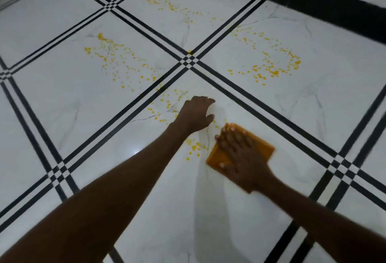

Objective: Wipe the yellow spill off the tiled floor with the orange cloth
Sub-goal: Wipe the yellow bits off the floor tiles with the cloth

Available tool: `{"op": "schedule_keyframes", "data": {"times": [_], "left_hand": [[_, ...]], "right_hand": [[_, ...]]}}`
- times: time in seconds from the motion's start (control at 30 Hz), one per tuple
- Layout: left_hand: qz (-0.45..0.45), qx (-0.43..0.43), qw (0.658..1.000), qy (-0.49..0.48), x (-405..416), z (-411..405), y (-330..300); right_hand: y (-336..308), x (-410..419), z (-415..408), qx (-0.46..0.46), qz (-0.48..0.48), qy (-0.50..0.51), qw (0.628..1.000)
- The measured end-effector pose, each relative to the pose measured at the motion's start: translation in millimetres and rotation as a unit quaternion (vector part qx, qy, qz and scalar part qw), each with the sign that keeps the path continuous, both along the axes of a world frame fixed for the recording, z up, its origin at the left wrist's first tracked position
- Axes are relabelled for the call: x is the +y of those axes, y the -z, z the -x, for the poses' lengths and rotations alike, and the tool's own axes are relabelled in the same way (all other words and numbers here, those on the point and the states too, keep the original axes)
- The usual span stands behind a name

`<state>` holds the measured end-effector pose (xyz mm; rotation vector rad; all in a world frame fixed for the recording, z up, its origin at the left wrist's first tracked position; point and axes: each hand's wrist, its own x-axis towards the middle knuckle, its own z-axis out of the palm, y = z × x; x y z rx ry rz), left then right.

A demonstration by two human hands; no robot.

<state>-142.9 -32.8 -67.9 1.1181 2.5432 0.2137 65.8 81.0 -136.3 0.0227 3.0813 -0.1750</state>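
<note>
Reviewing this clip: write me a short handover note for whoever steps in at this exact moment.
Right hand: flat on the orange cloth, pressing it to the tiled floor.
Left hand: braced on the floor, holding nothing.
Done: little; a smeared streak below the cloth.
Left: yellow spill beside the cloth, drops by the left hand, and three larger splatter patches on the tiles beyond.

The tiled floor (87,100) is glossy white with faint grey marble veining, and each tile is bordered by paired black stripes that form small black-and-white checkered squares at the crossings. The spill (269,62) is bright yellow, scattered as dots and small blotches across several tiles. The cloth (261,144) is plain orange, and a broad black band (325,6) edges the far side.
</note>
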Motion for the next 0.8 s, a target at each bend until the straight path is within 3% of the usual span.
{"op": "schedule_keyframes", "data": {"times": [0.03,0.1,0.17,0.2,0.23,0.27,0.33,0.4,0.47,0.5,0.57,0.63,0.67,0.73,0.8], "left_hand": [[0.006,0.010,1.000,-0.003,-21.1,-4.0,0.9],[0.000,0.036,0.999,-0.025,-69.1,-19.2,6.0],[-0.023,0.072,0.995,-0.063,-117.9,-45.5,18.7],[-0.026,0.085,0.992,-0.086,-140.1,-61.1,26.6],[-0.018,0.083,0.990,-0.109,-160.7,-76.0,34.2],[-0.008,0.072,0.990,-0.124,-175.6,-88.8,40.9],[0.006,0.049,0.990,-0.133,-196.1,-104.2,52.5],[-0.002,0.045,0.992,-0.117,-200.7,-102.4,55.8],[-0.009,0.035,0.992,-0.119,-200.9,-96.9,53.8],[-0.006,0.027,0.992,-0.120,-201.3,-95.1,52.6],[-0.005,0.017,0.993,-0.117,-202.4,-95.7,50.3],[-0.007,0.006,0.993,-0.116,-202.7,-96.4,47.7],[0.001,-0.002,0.993,-0.115,-202.6,-95.1,45.1],[0.025,-0.018,0.994,-0.104,-202.1,-92.7,42.5],[0.040,-0.030,0.995,-0.091,-203.5,-89.9,39.5]], "right_hand": [[3.8,25.3,9.3,0.010,0.003,0.012,1.000],[5.0,51.4,13.9,0.039,0.002,0.176,0.984],[2.6,21.5,5.9,0.048,-0.002,0.387,0.921],[-1.1,-10.5,-2.2,0.042,-0.002,0.444,0.895],[-5.5,-49.0,-10.6,0.028,0.001,0.451,0.892],[-8.8,-84.1,-19.7,0.018,0.015,0.406,0.914],[-5.3,-130.8,-31.6,0.016,0.034,0.212,0.977],[-1.4,-107.4,-6.1,0.023,0.029,0.001,0.999],[2.4,-58.1,40.0,0.025,-0.006,-0.121,0.992],[5.2,-33.3,59.6,0.029,-0.016,-0.106,0.994],[6.7,-0.6,75.6,0.066,-0.009,0.090,0.994],[1.2,-13.6,58.0,0.085,0.011,0.342,0.936],[-4.1,-38.6,39.4,0.076,0.019,0.407,0.910],[-12.5,-103.1,-6.9,0.037,0.000,0.387,0.922],[-15.8,-140.8,-29.4,0.016,0.008,0.267,0.964]]}}
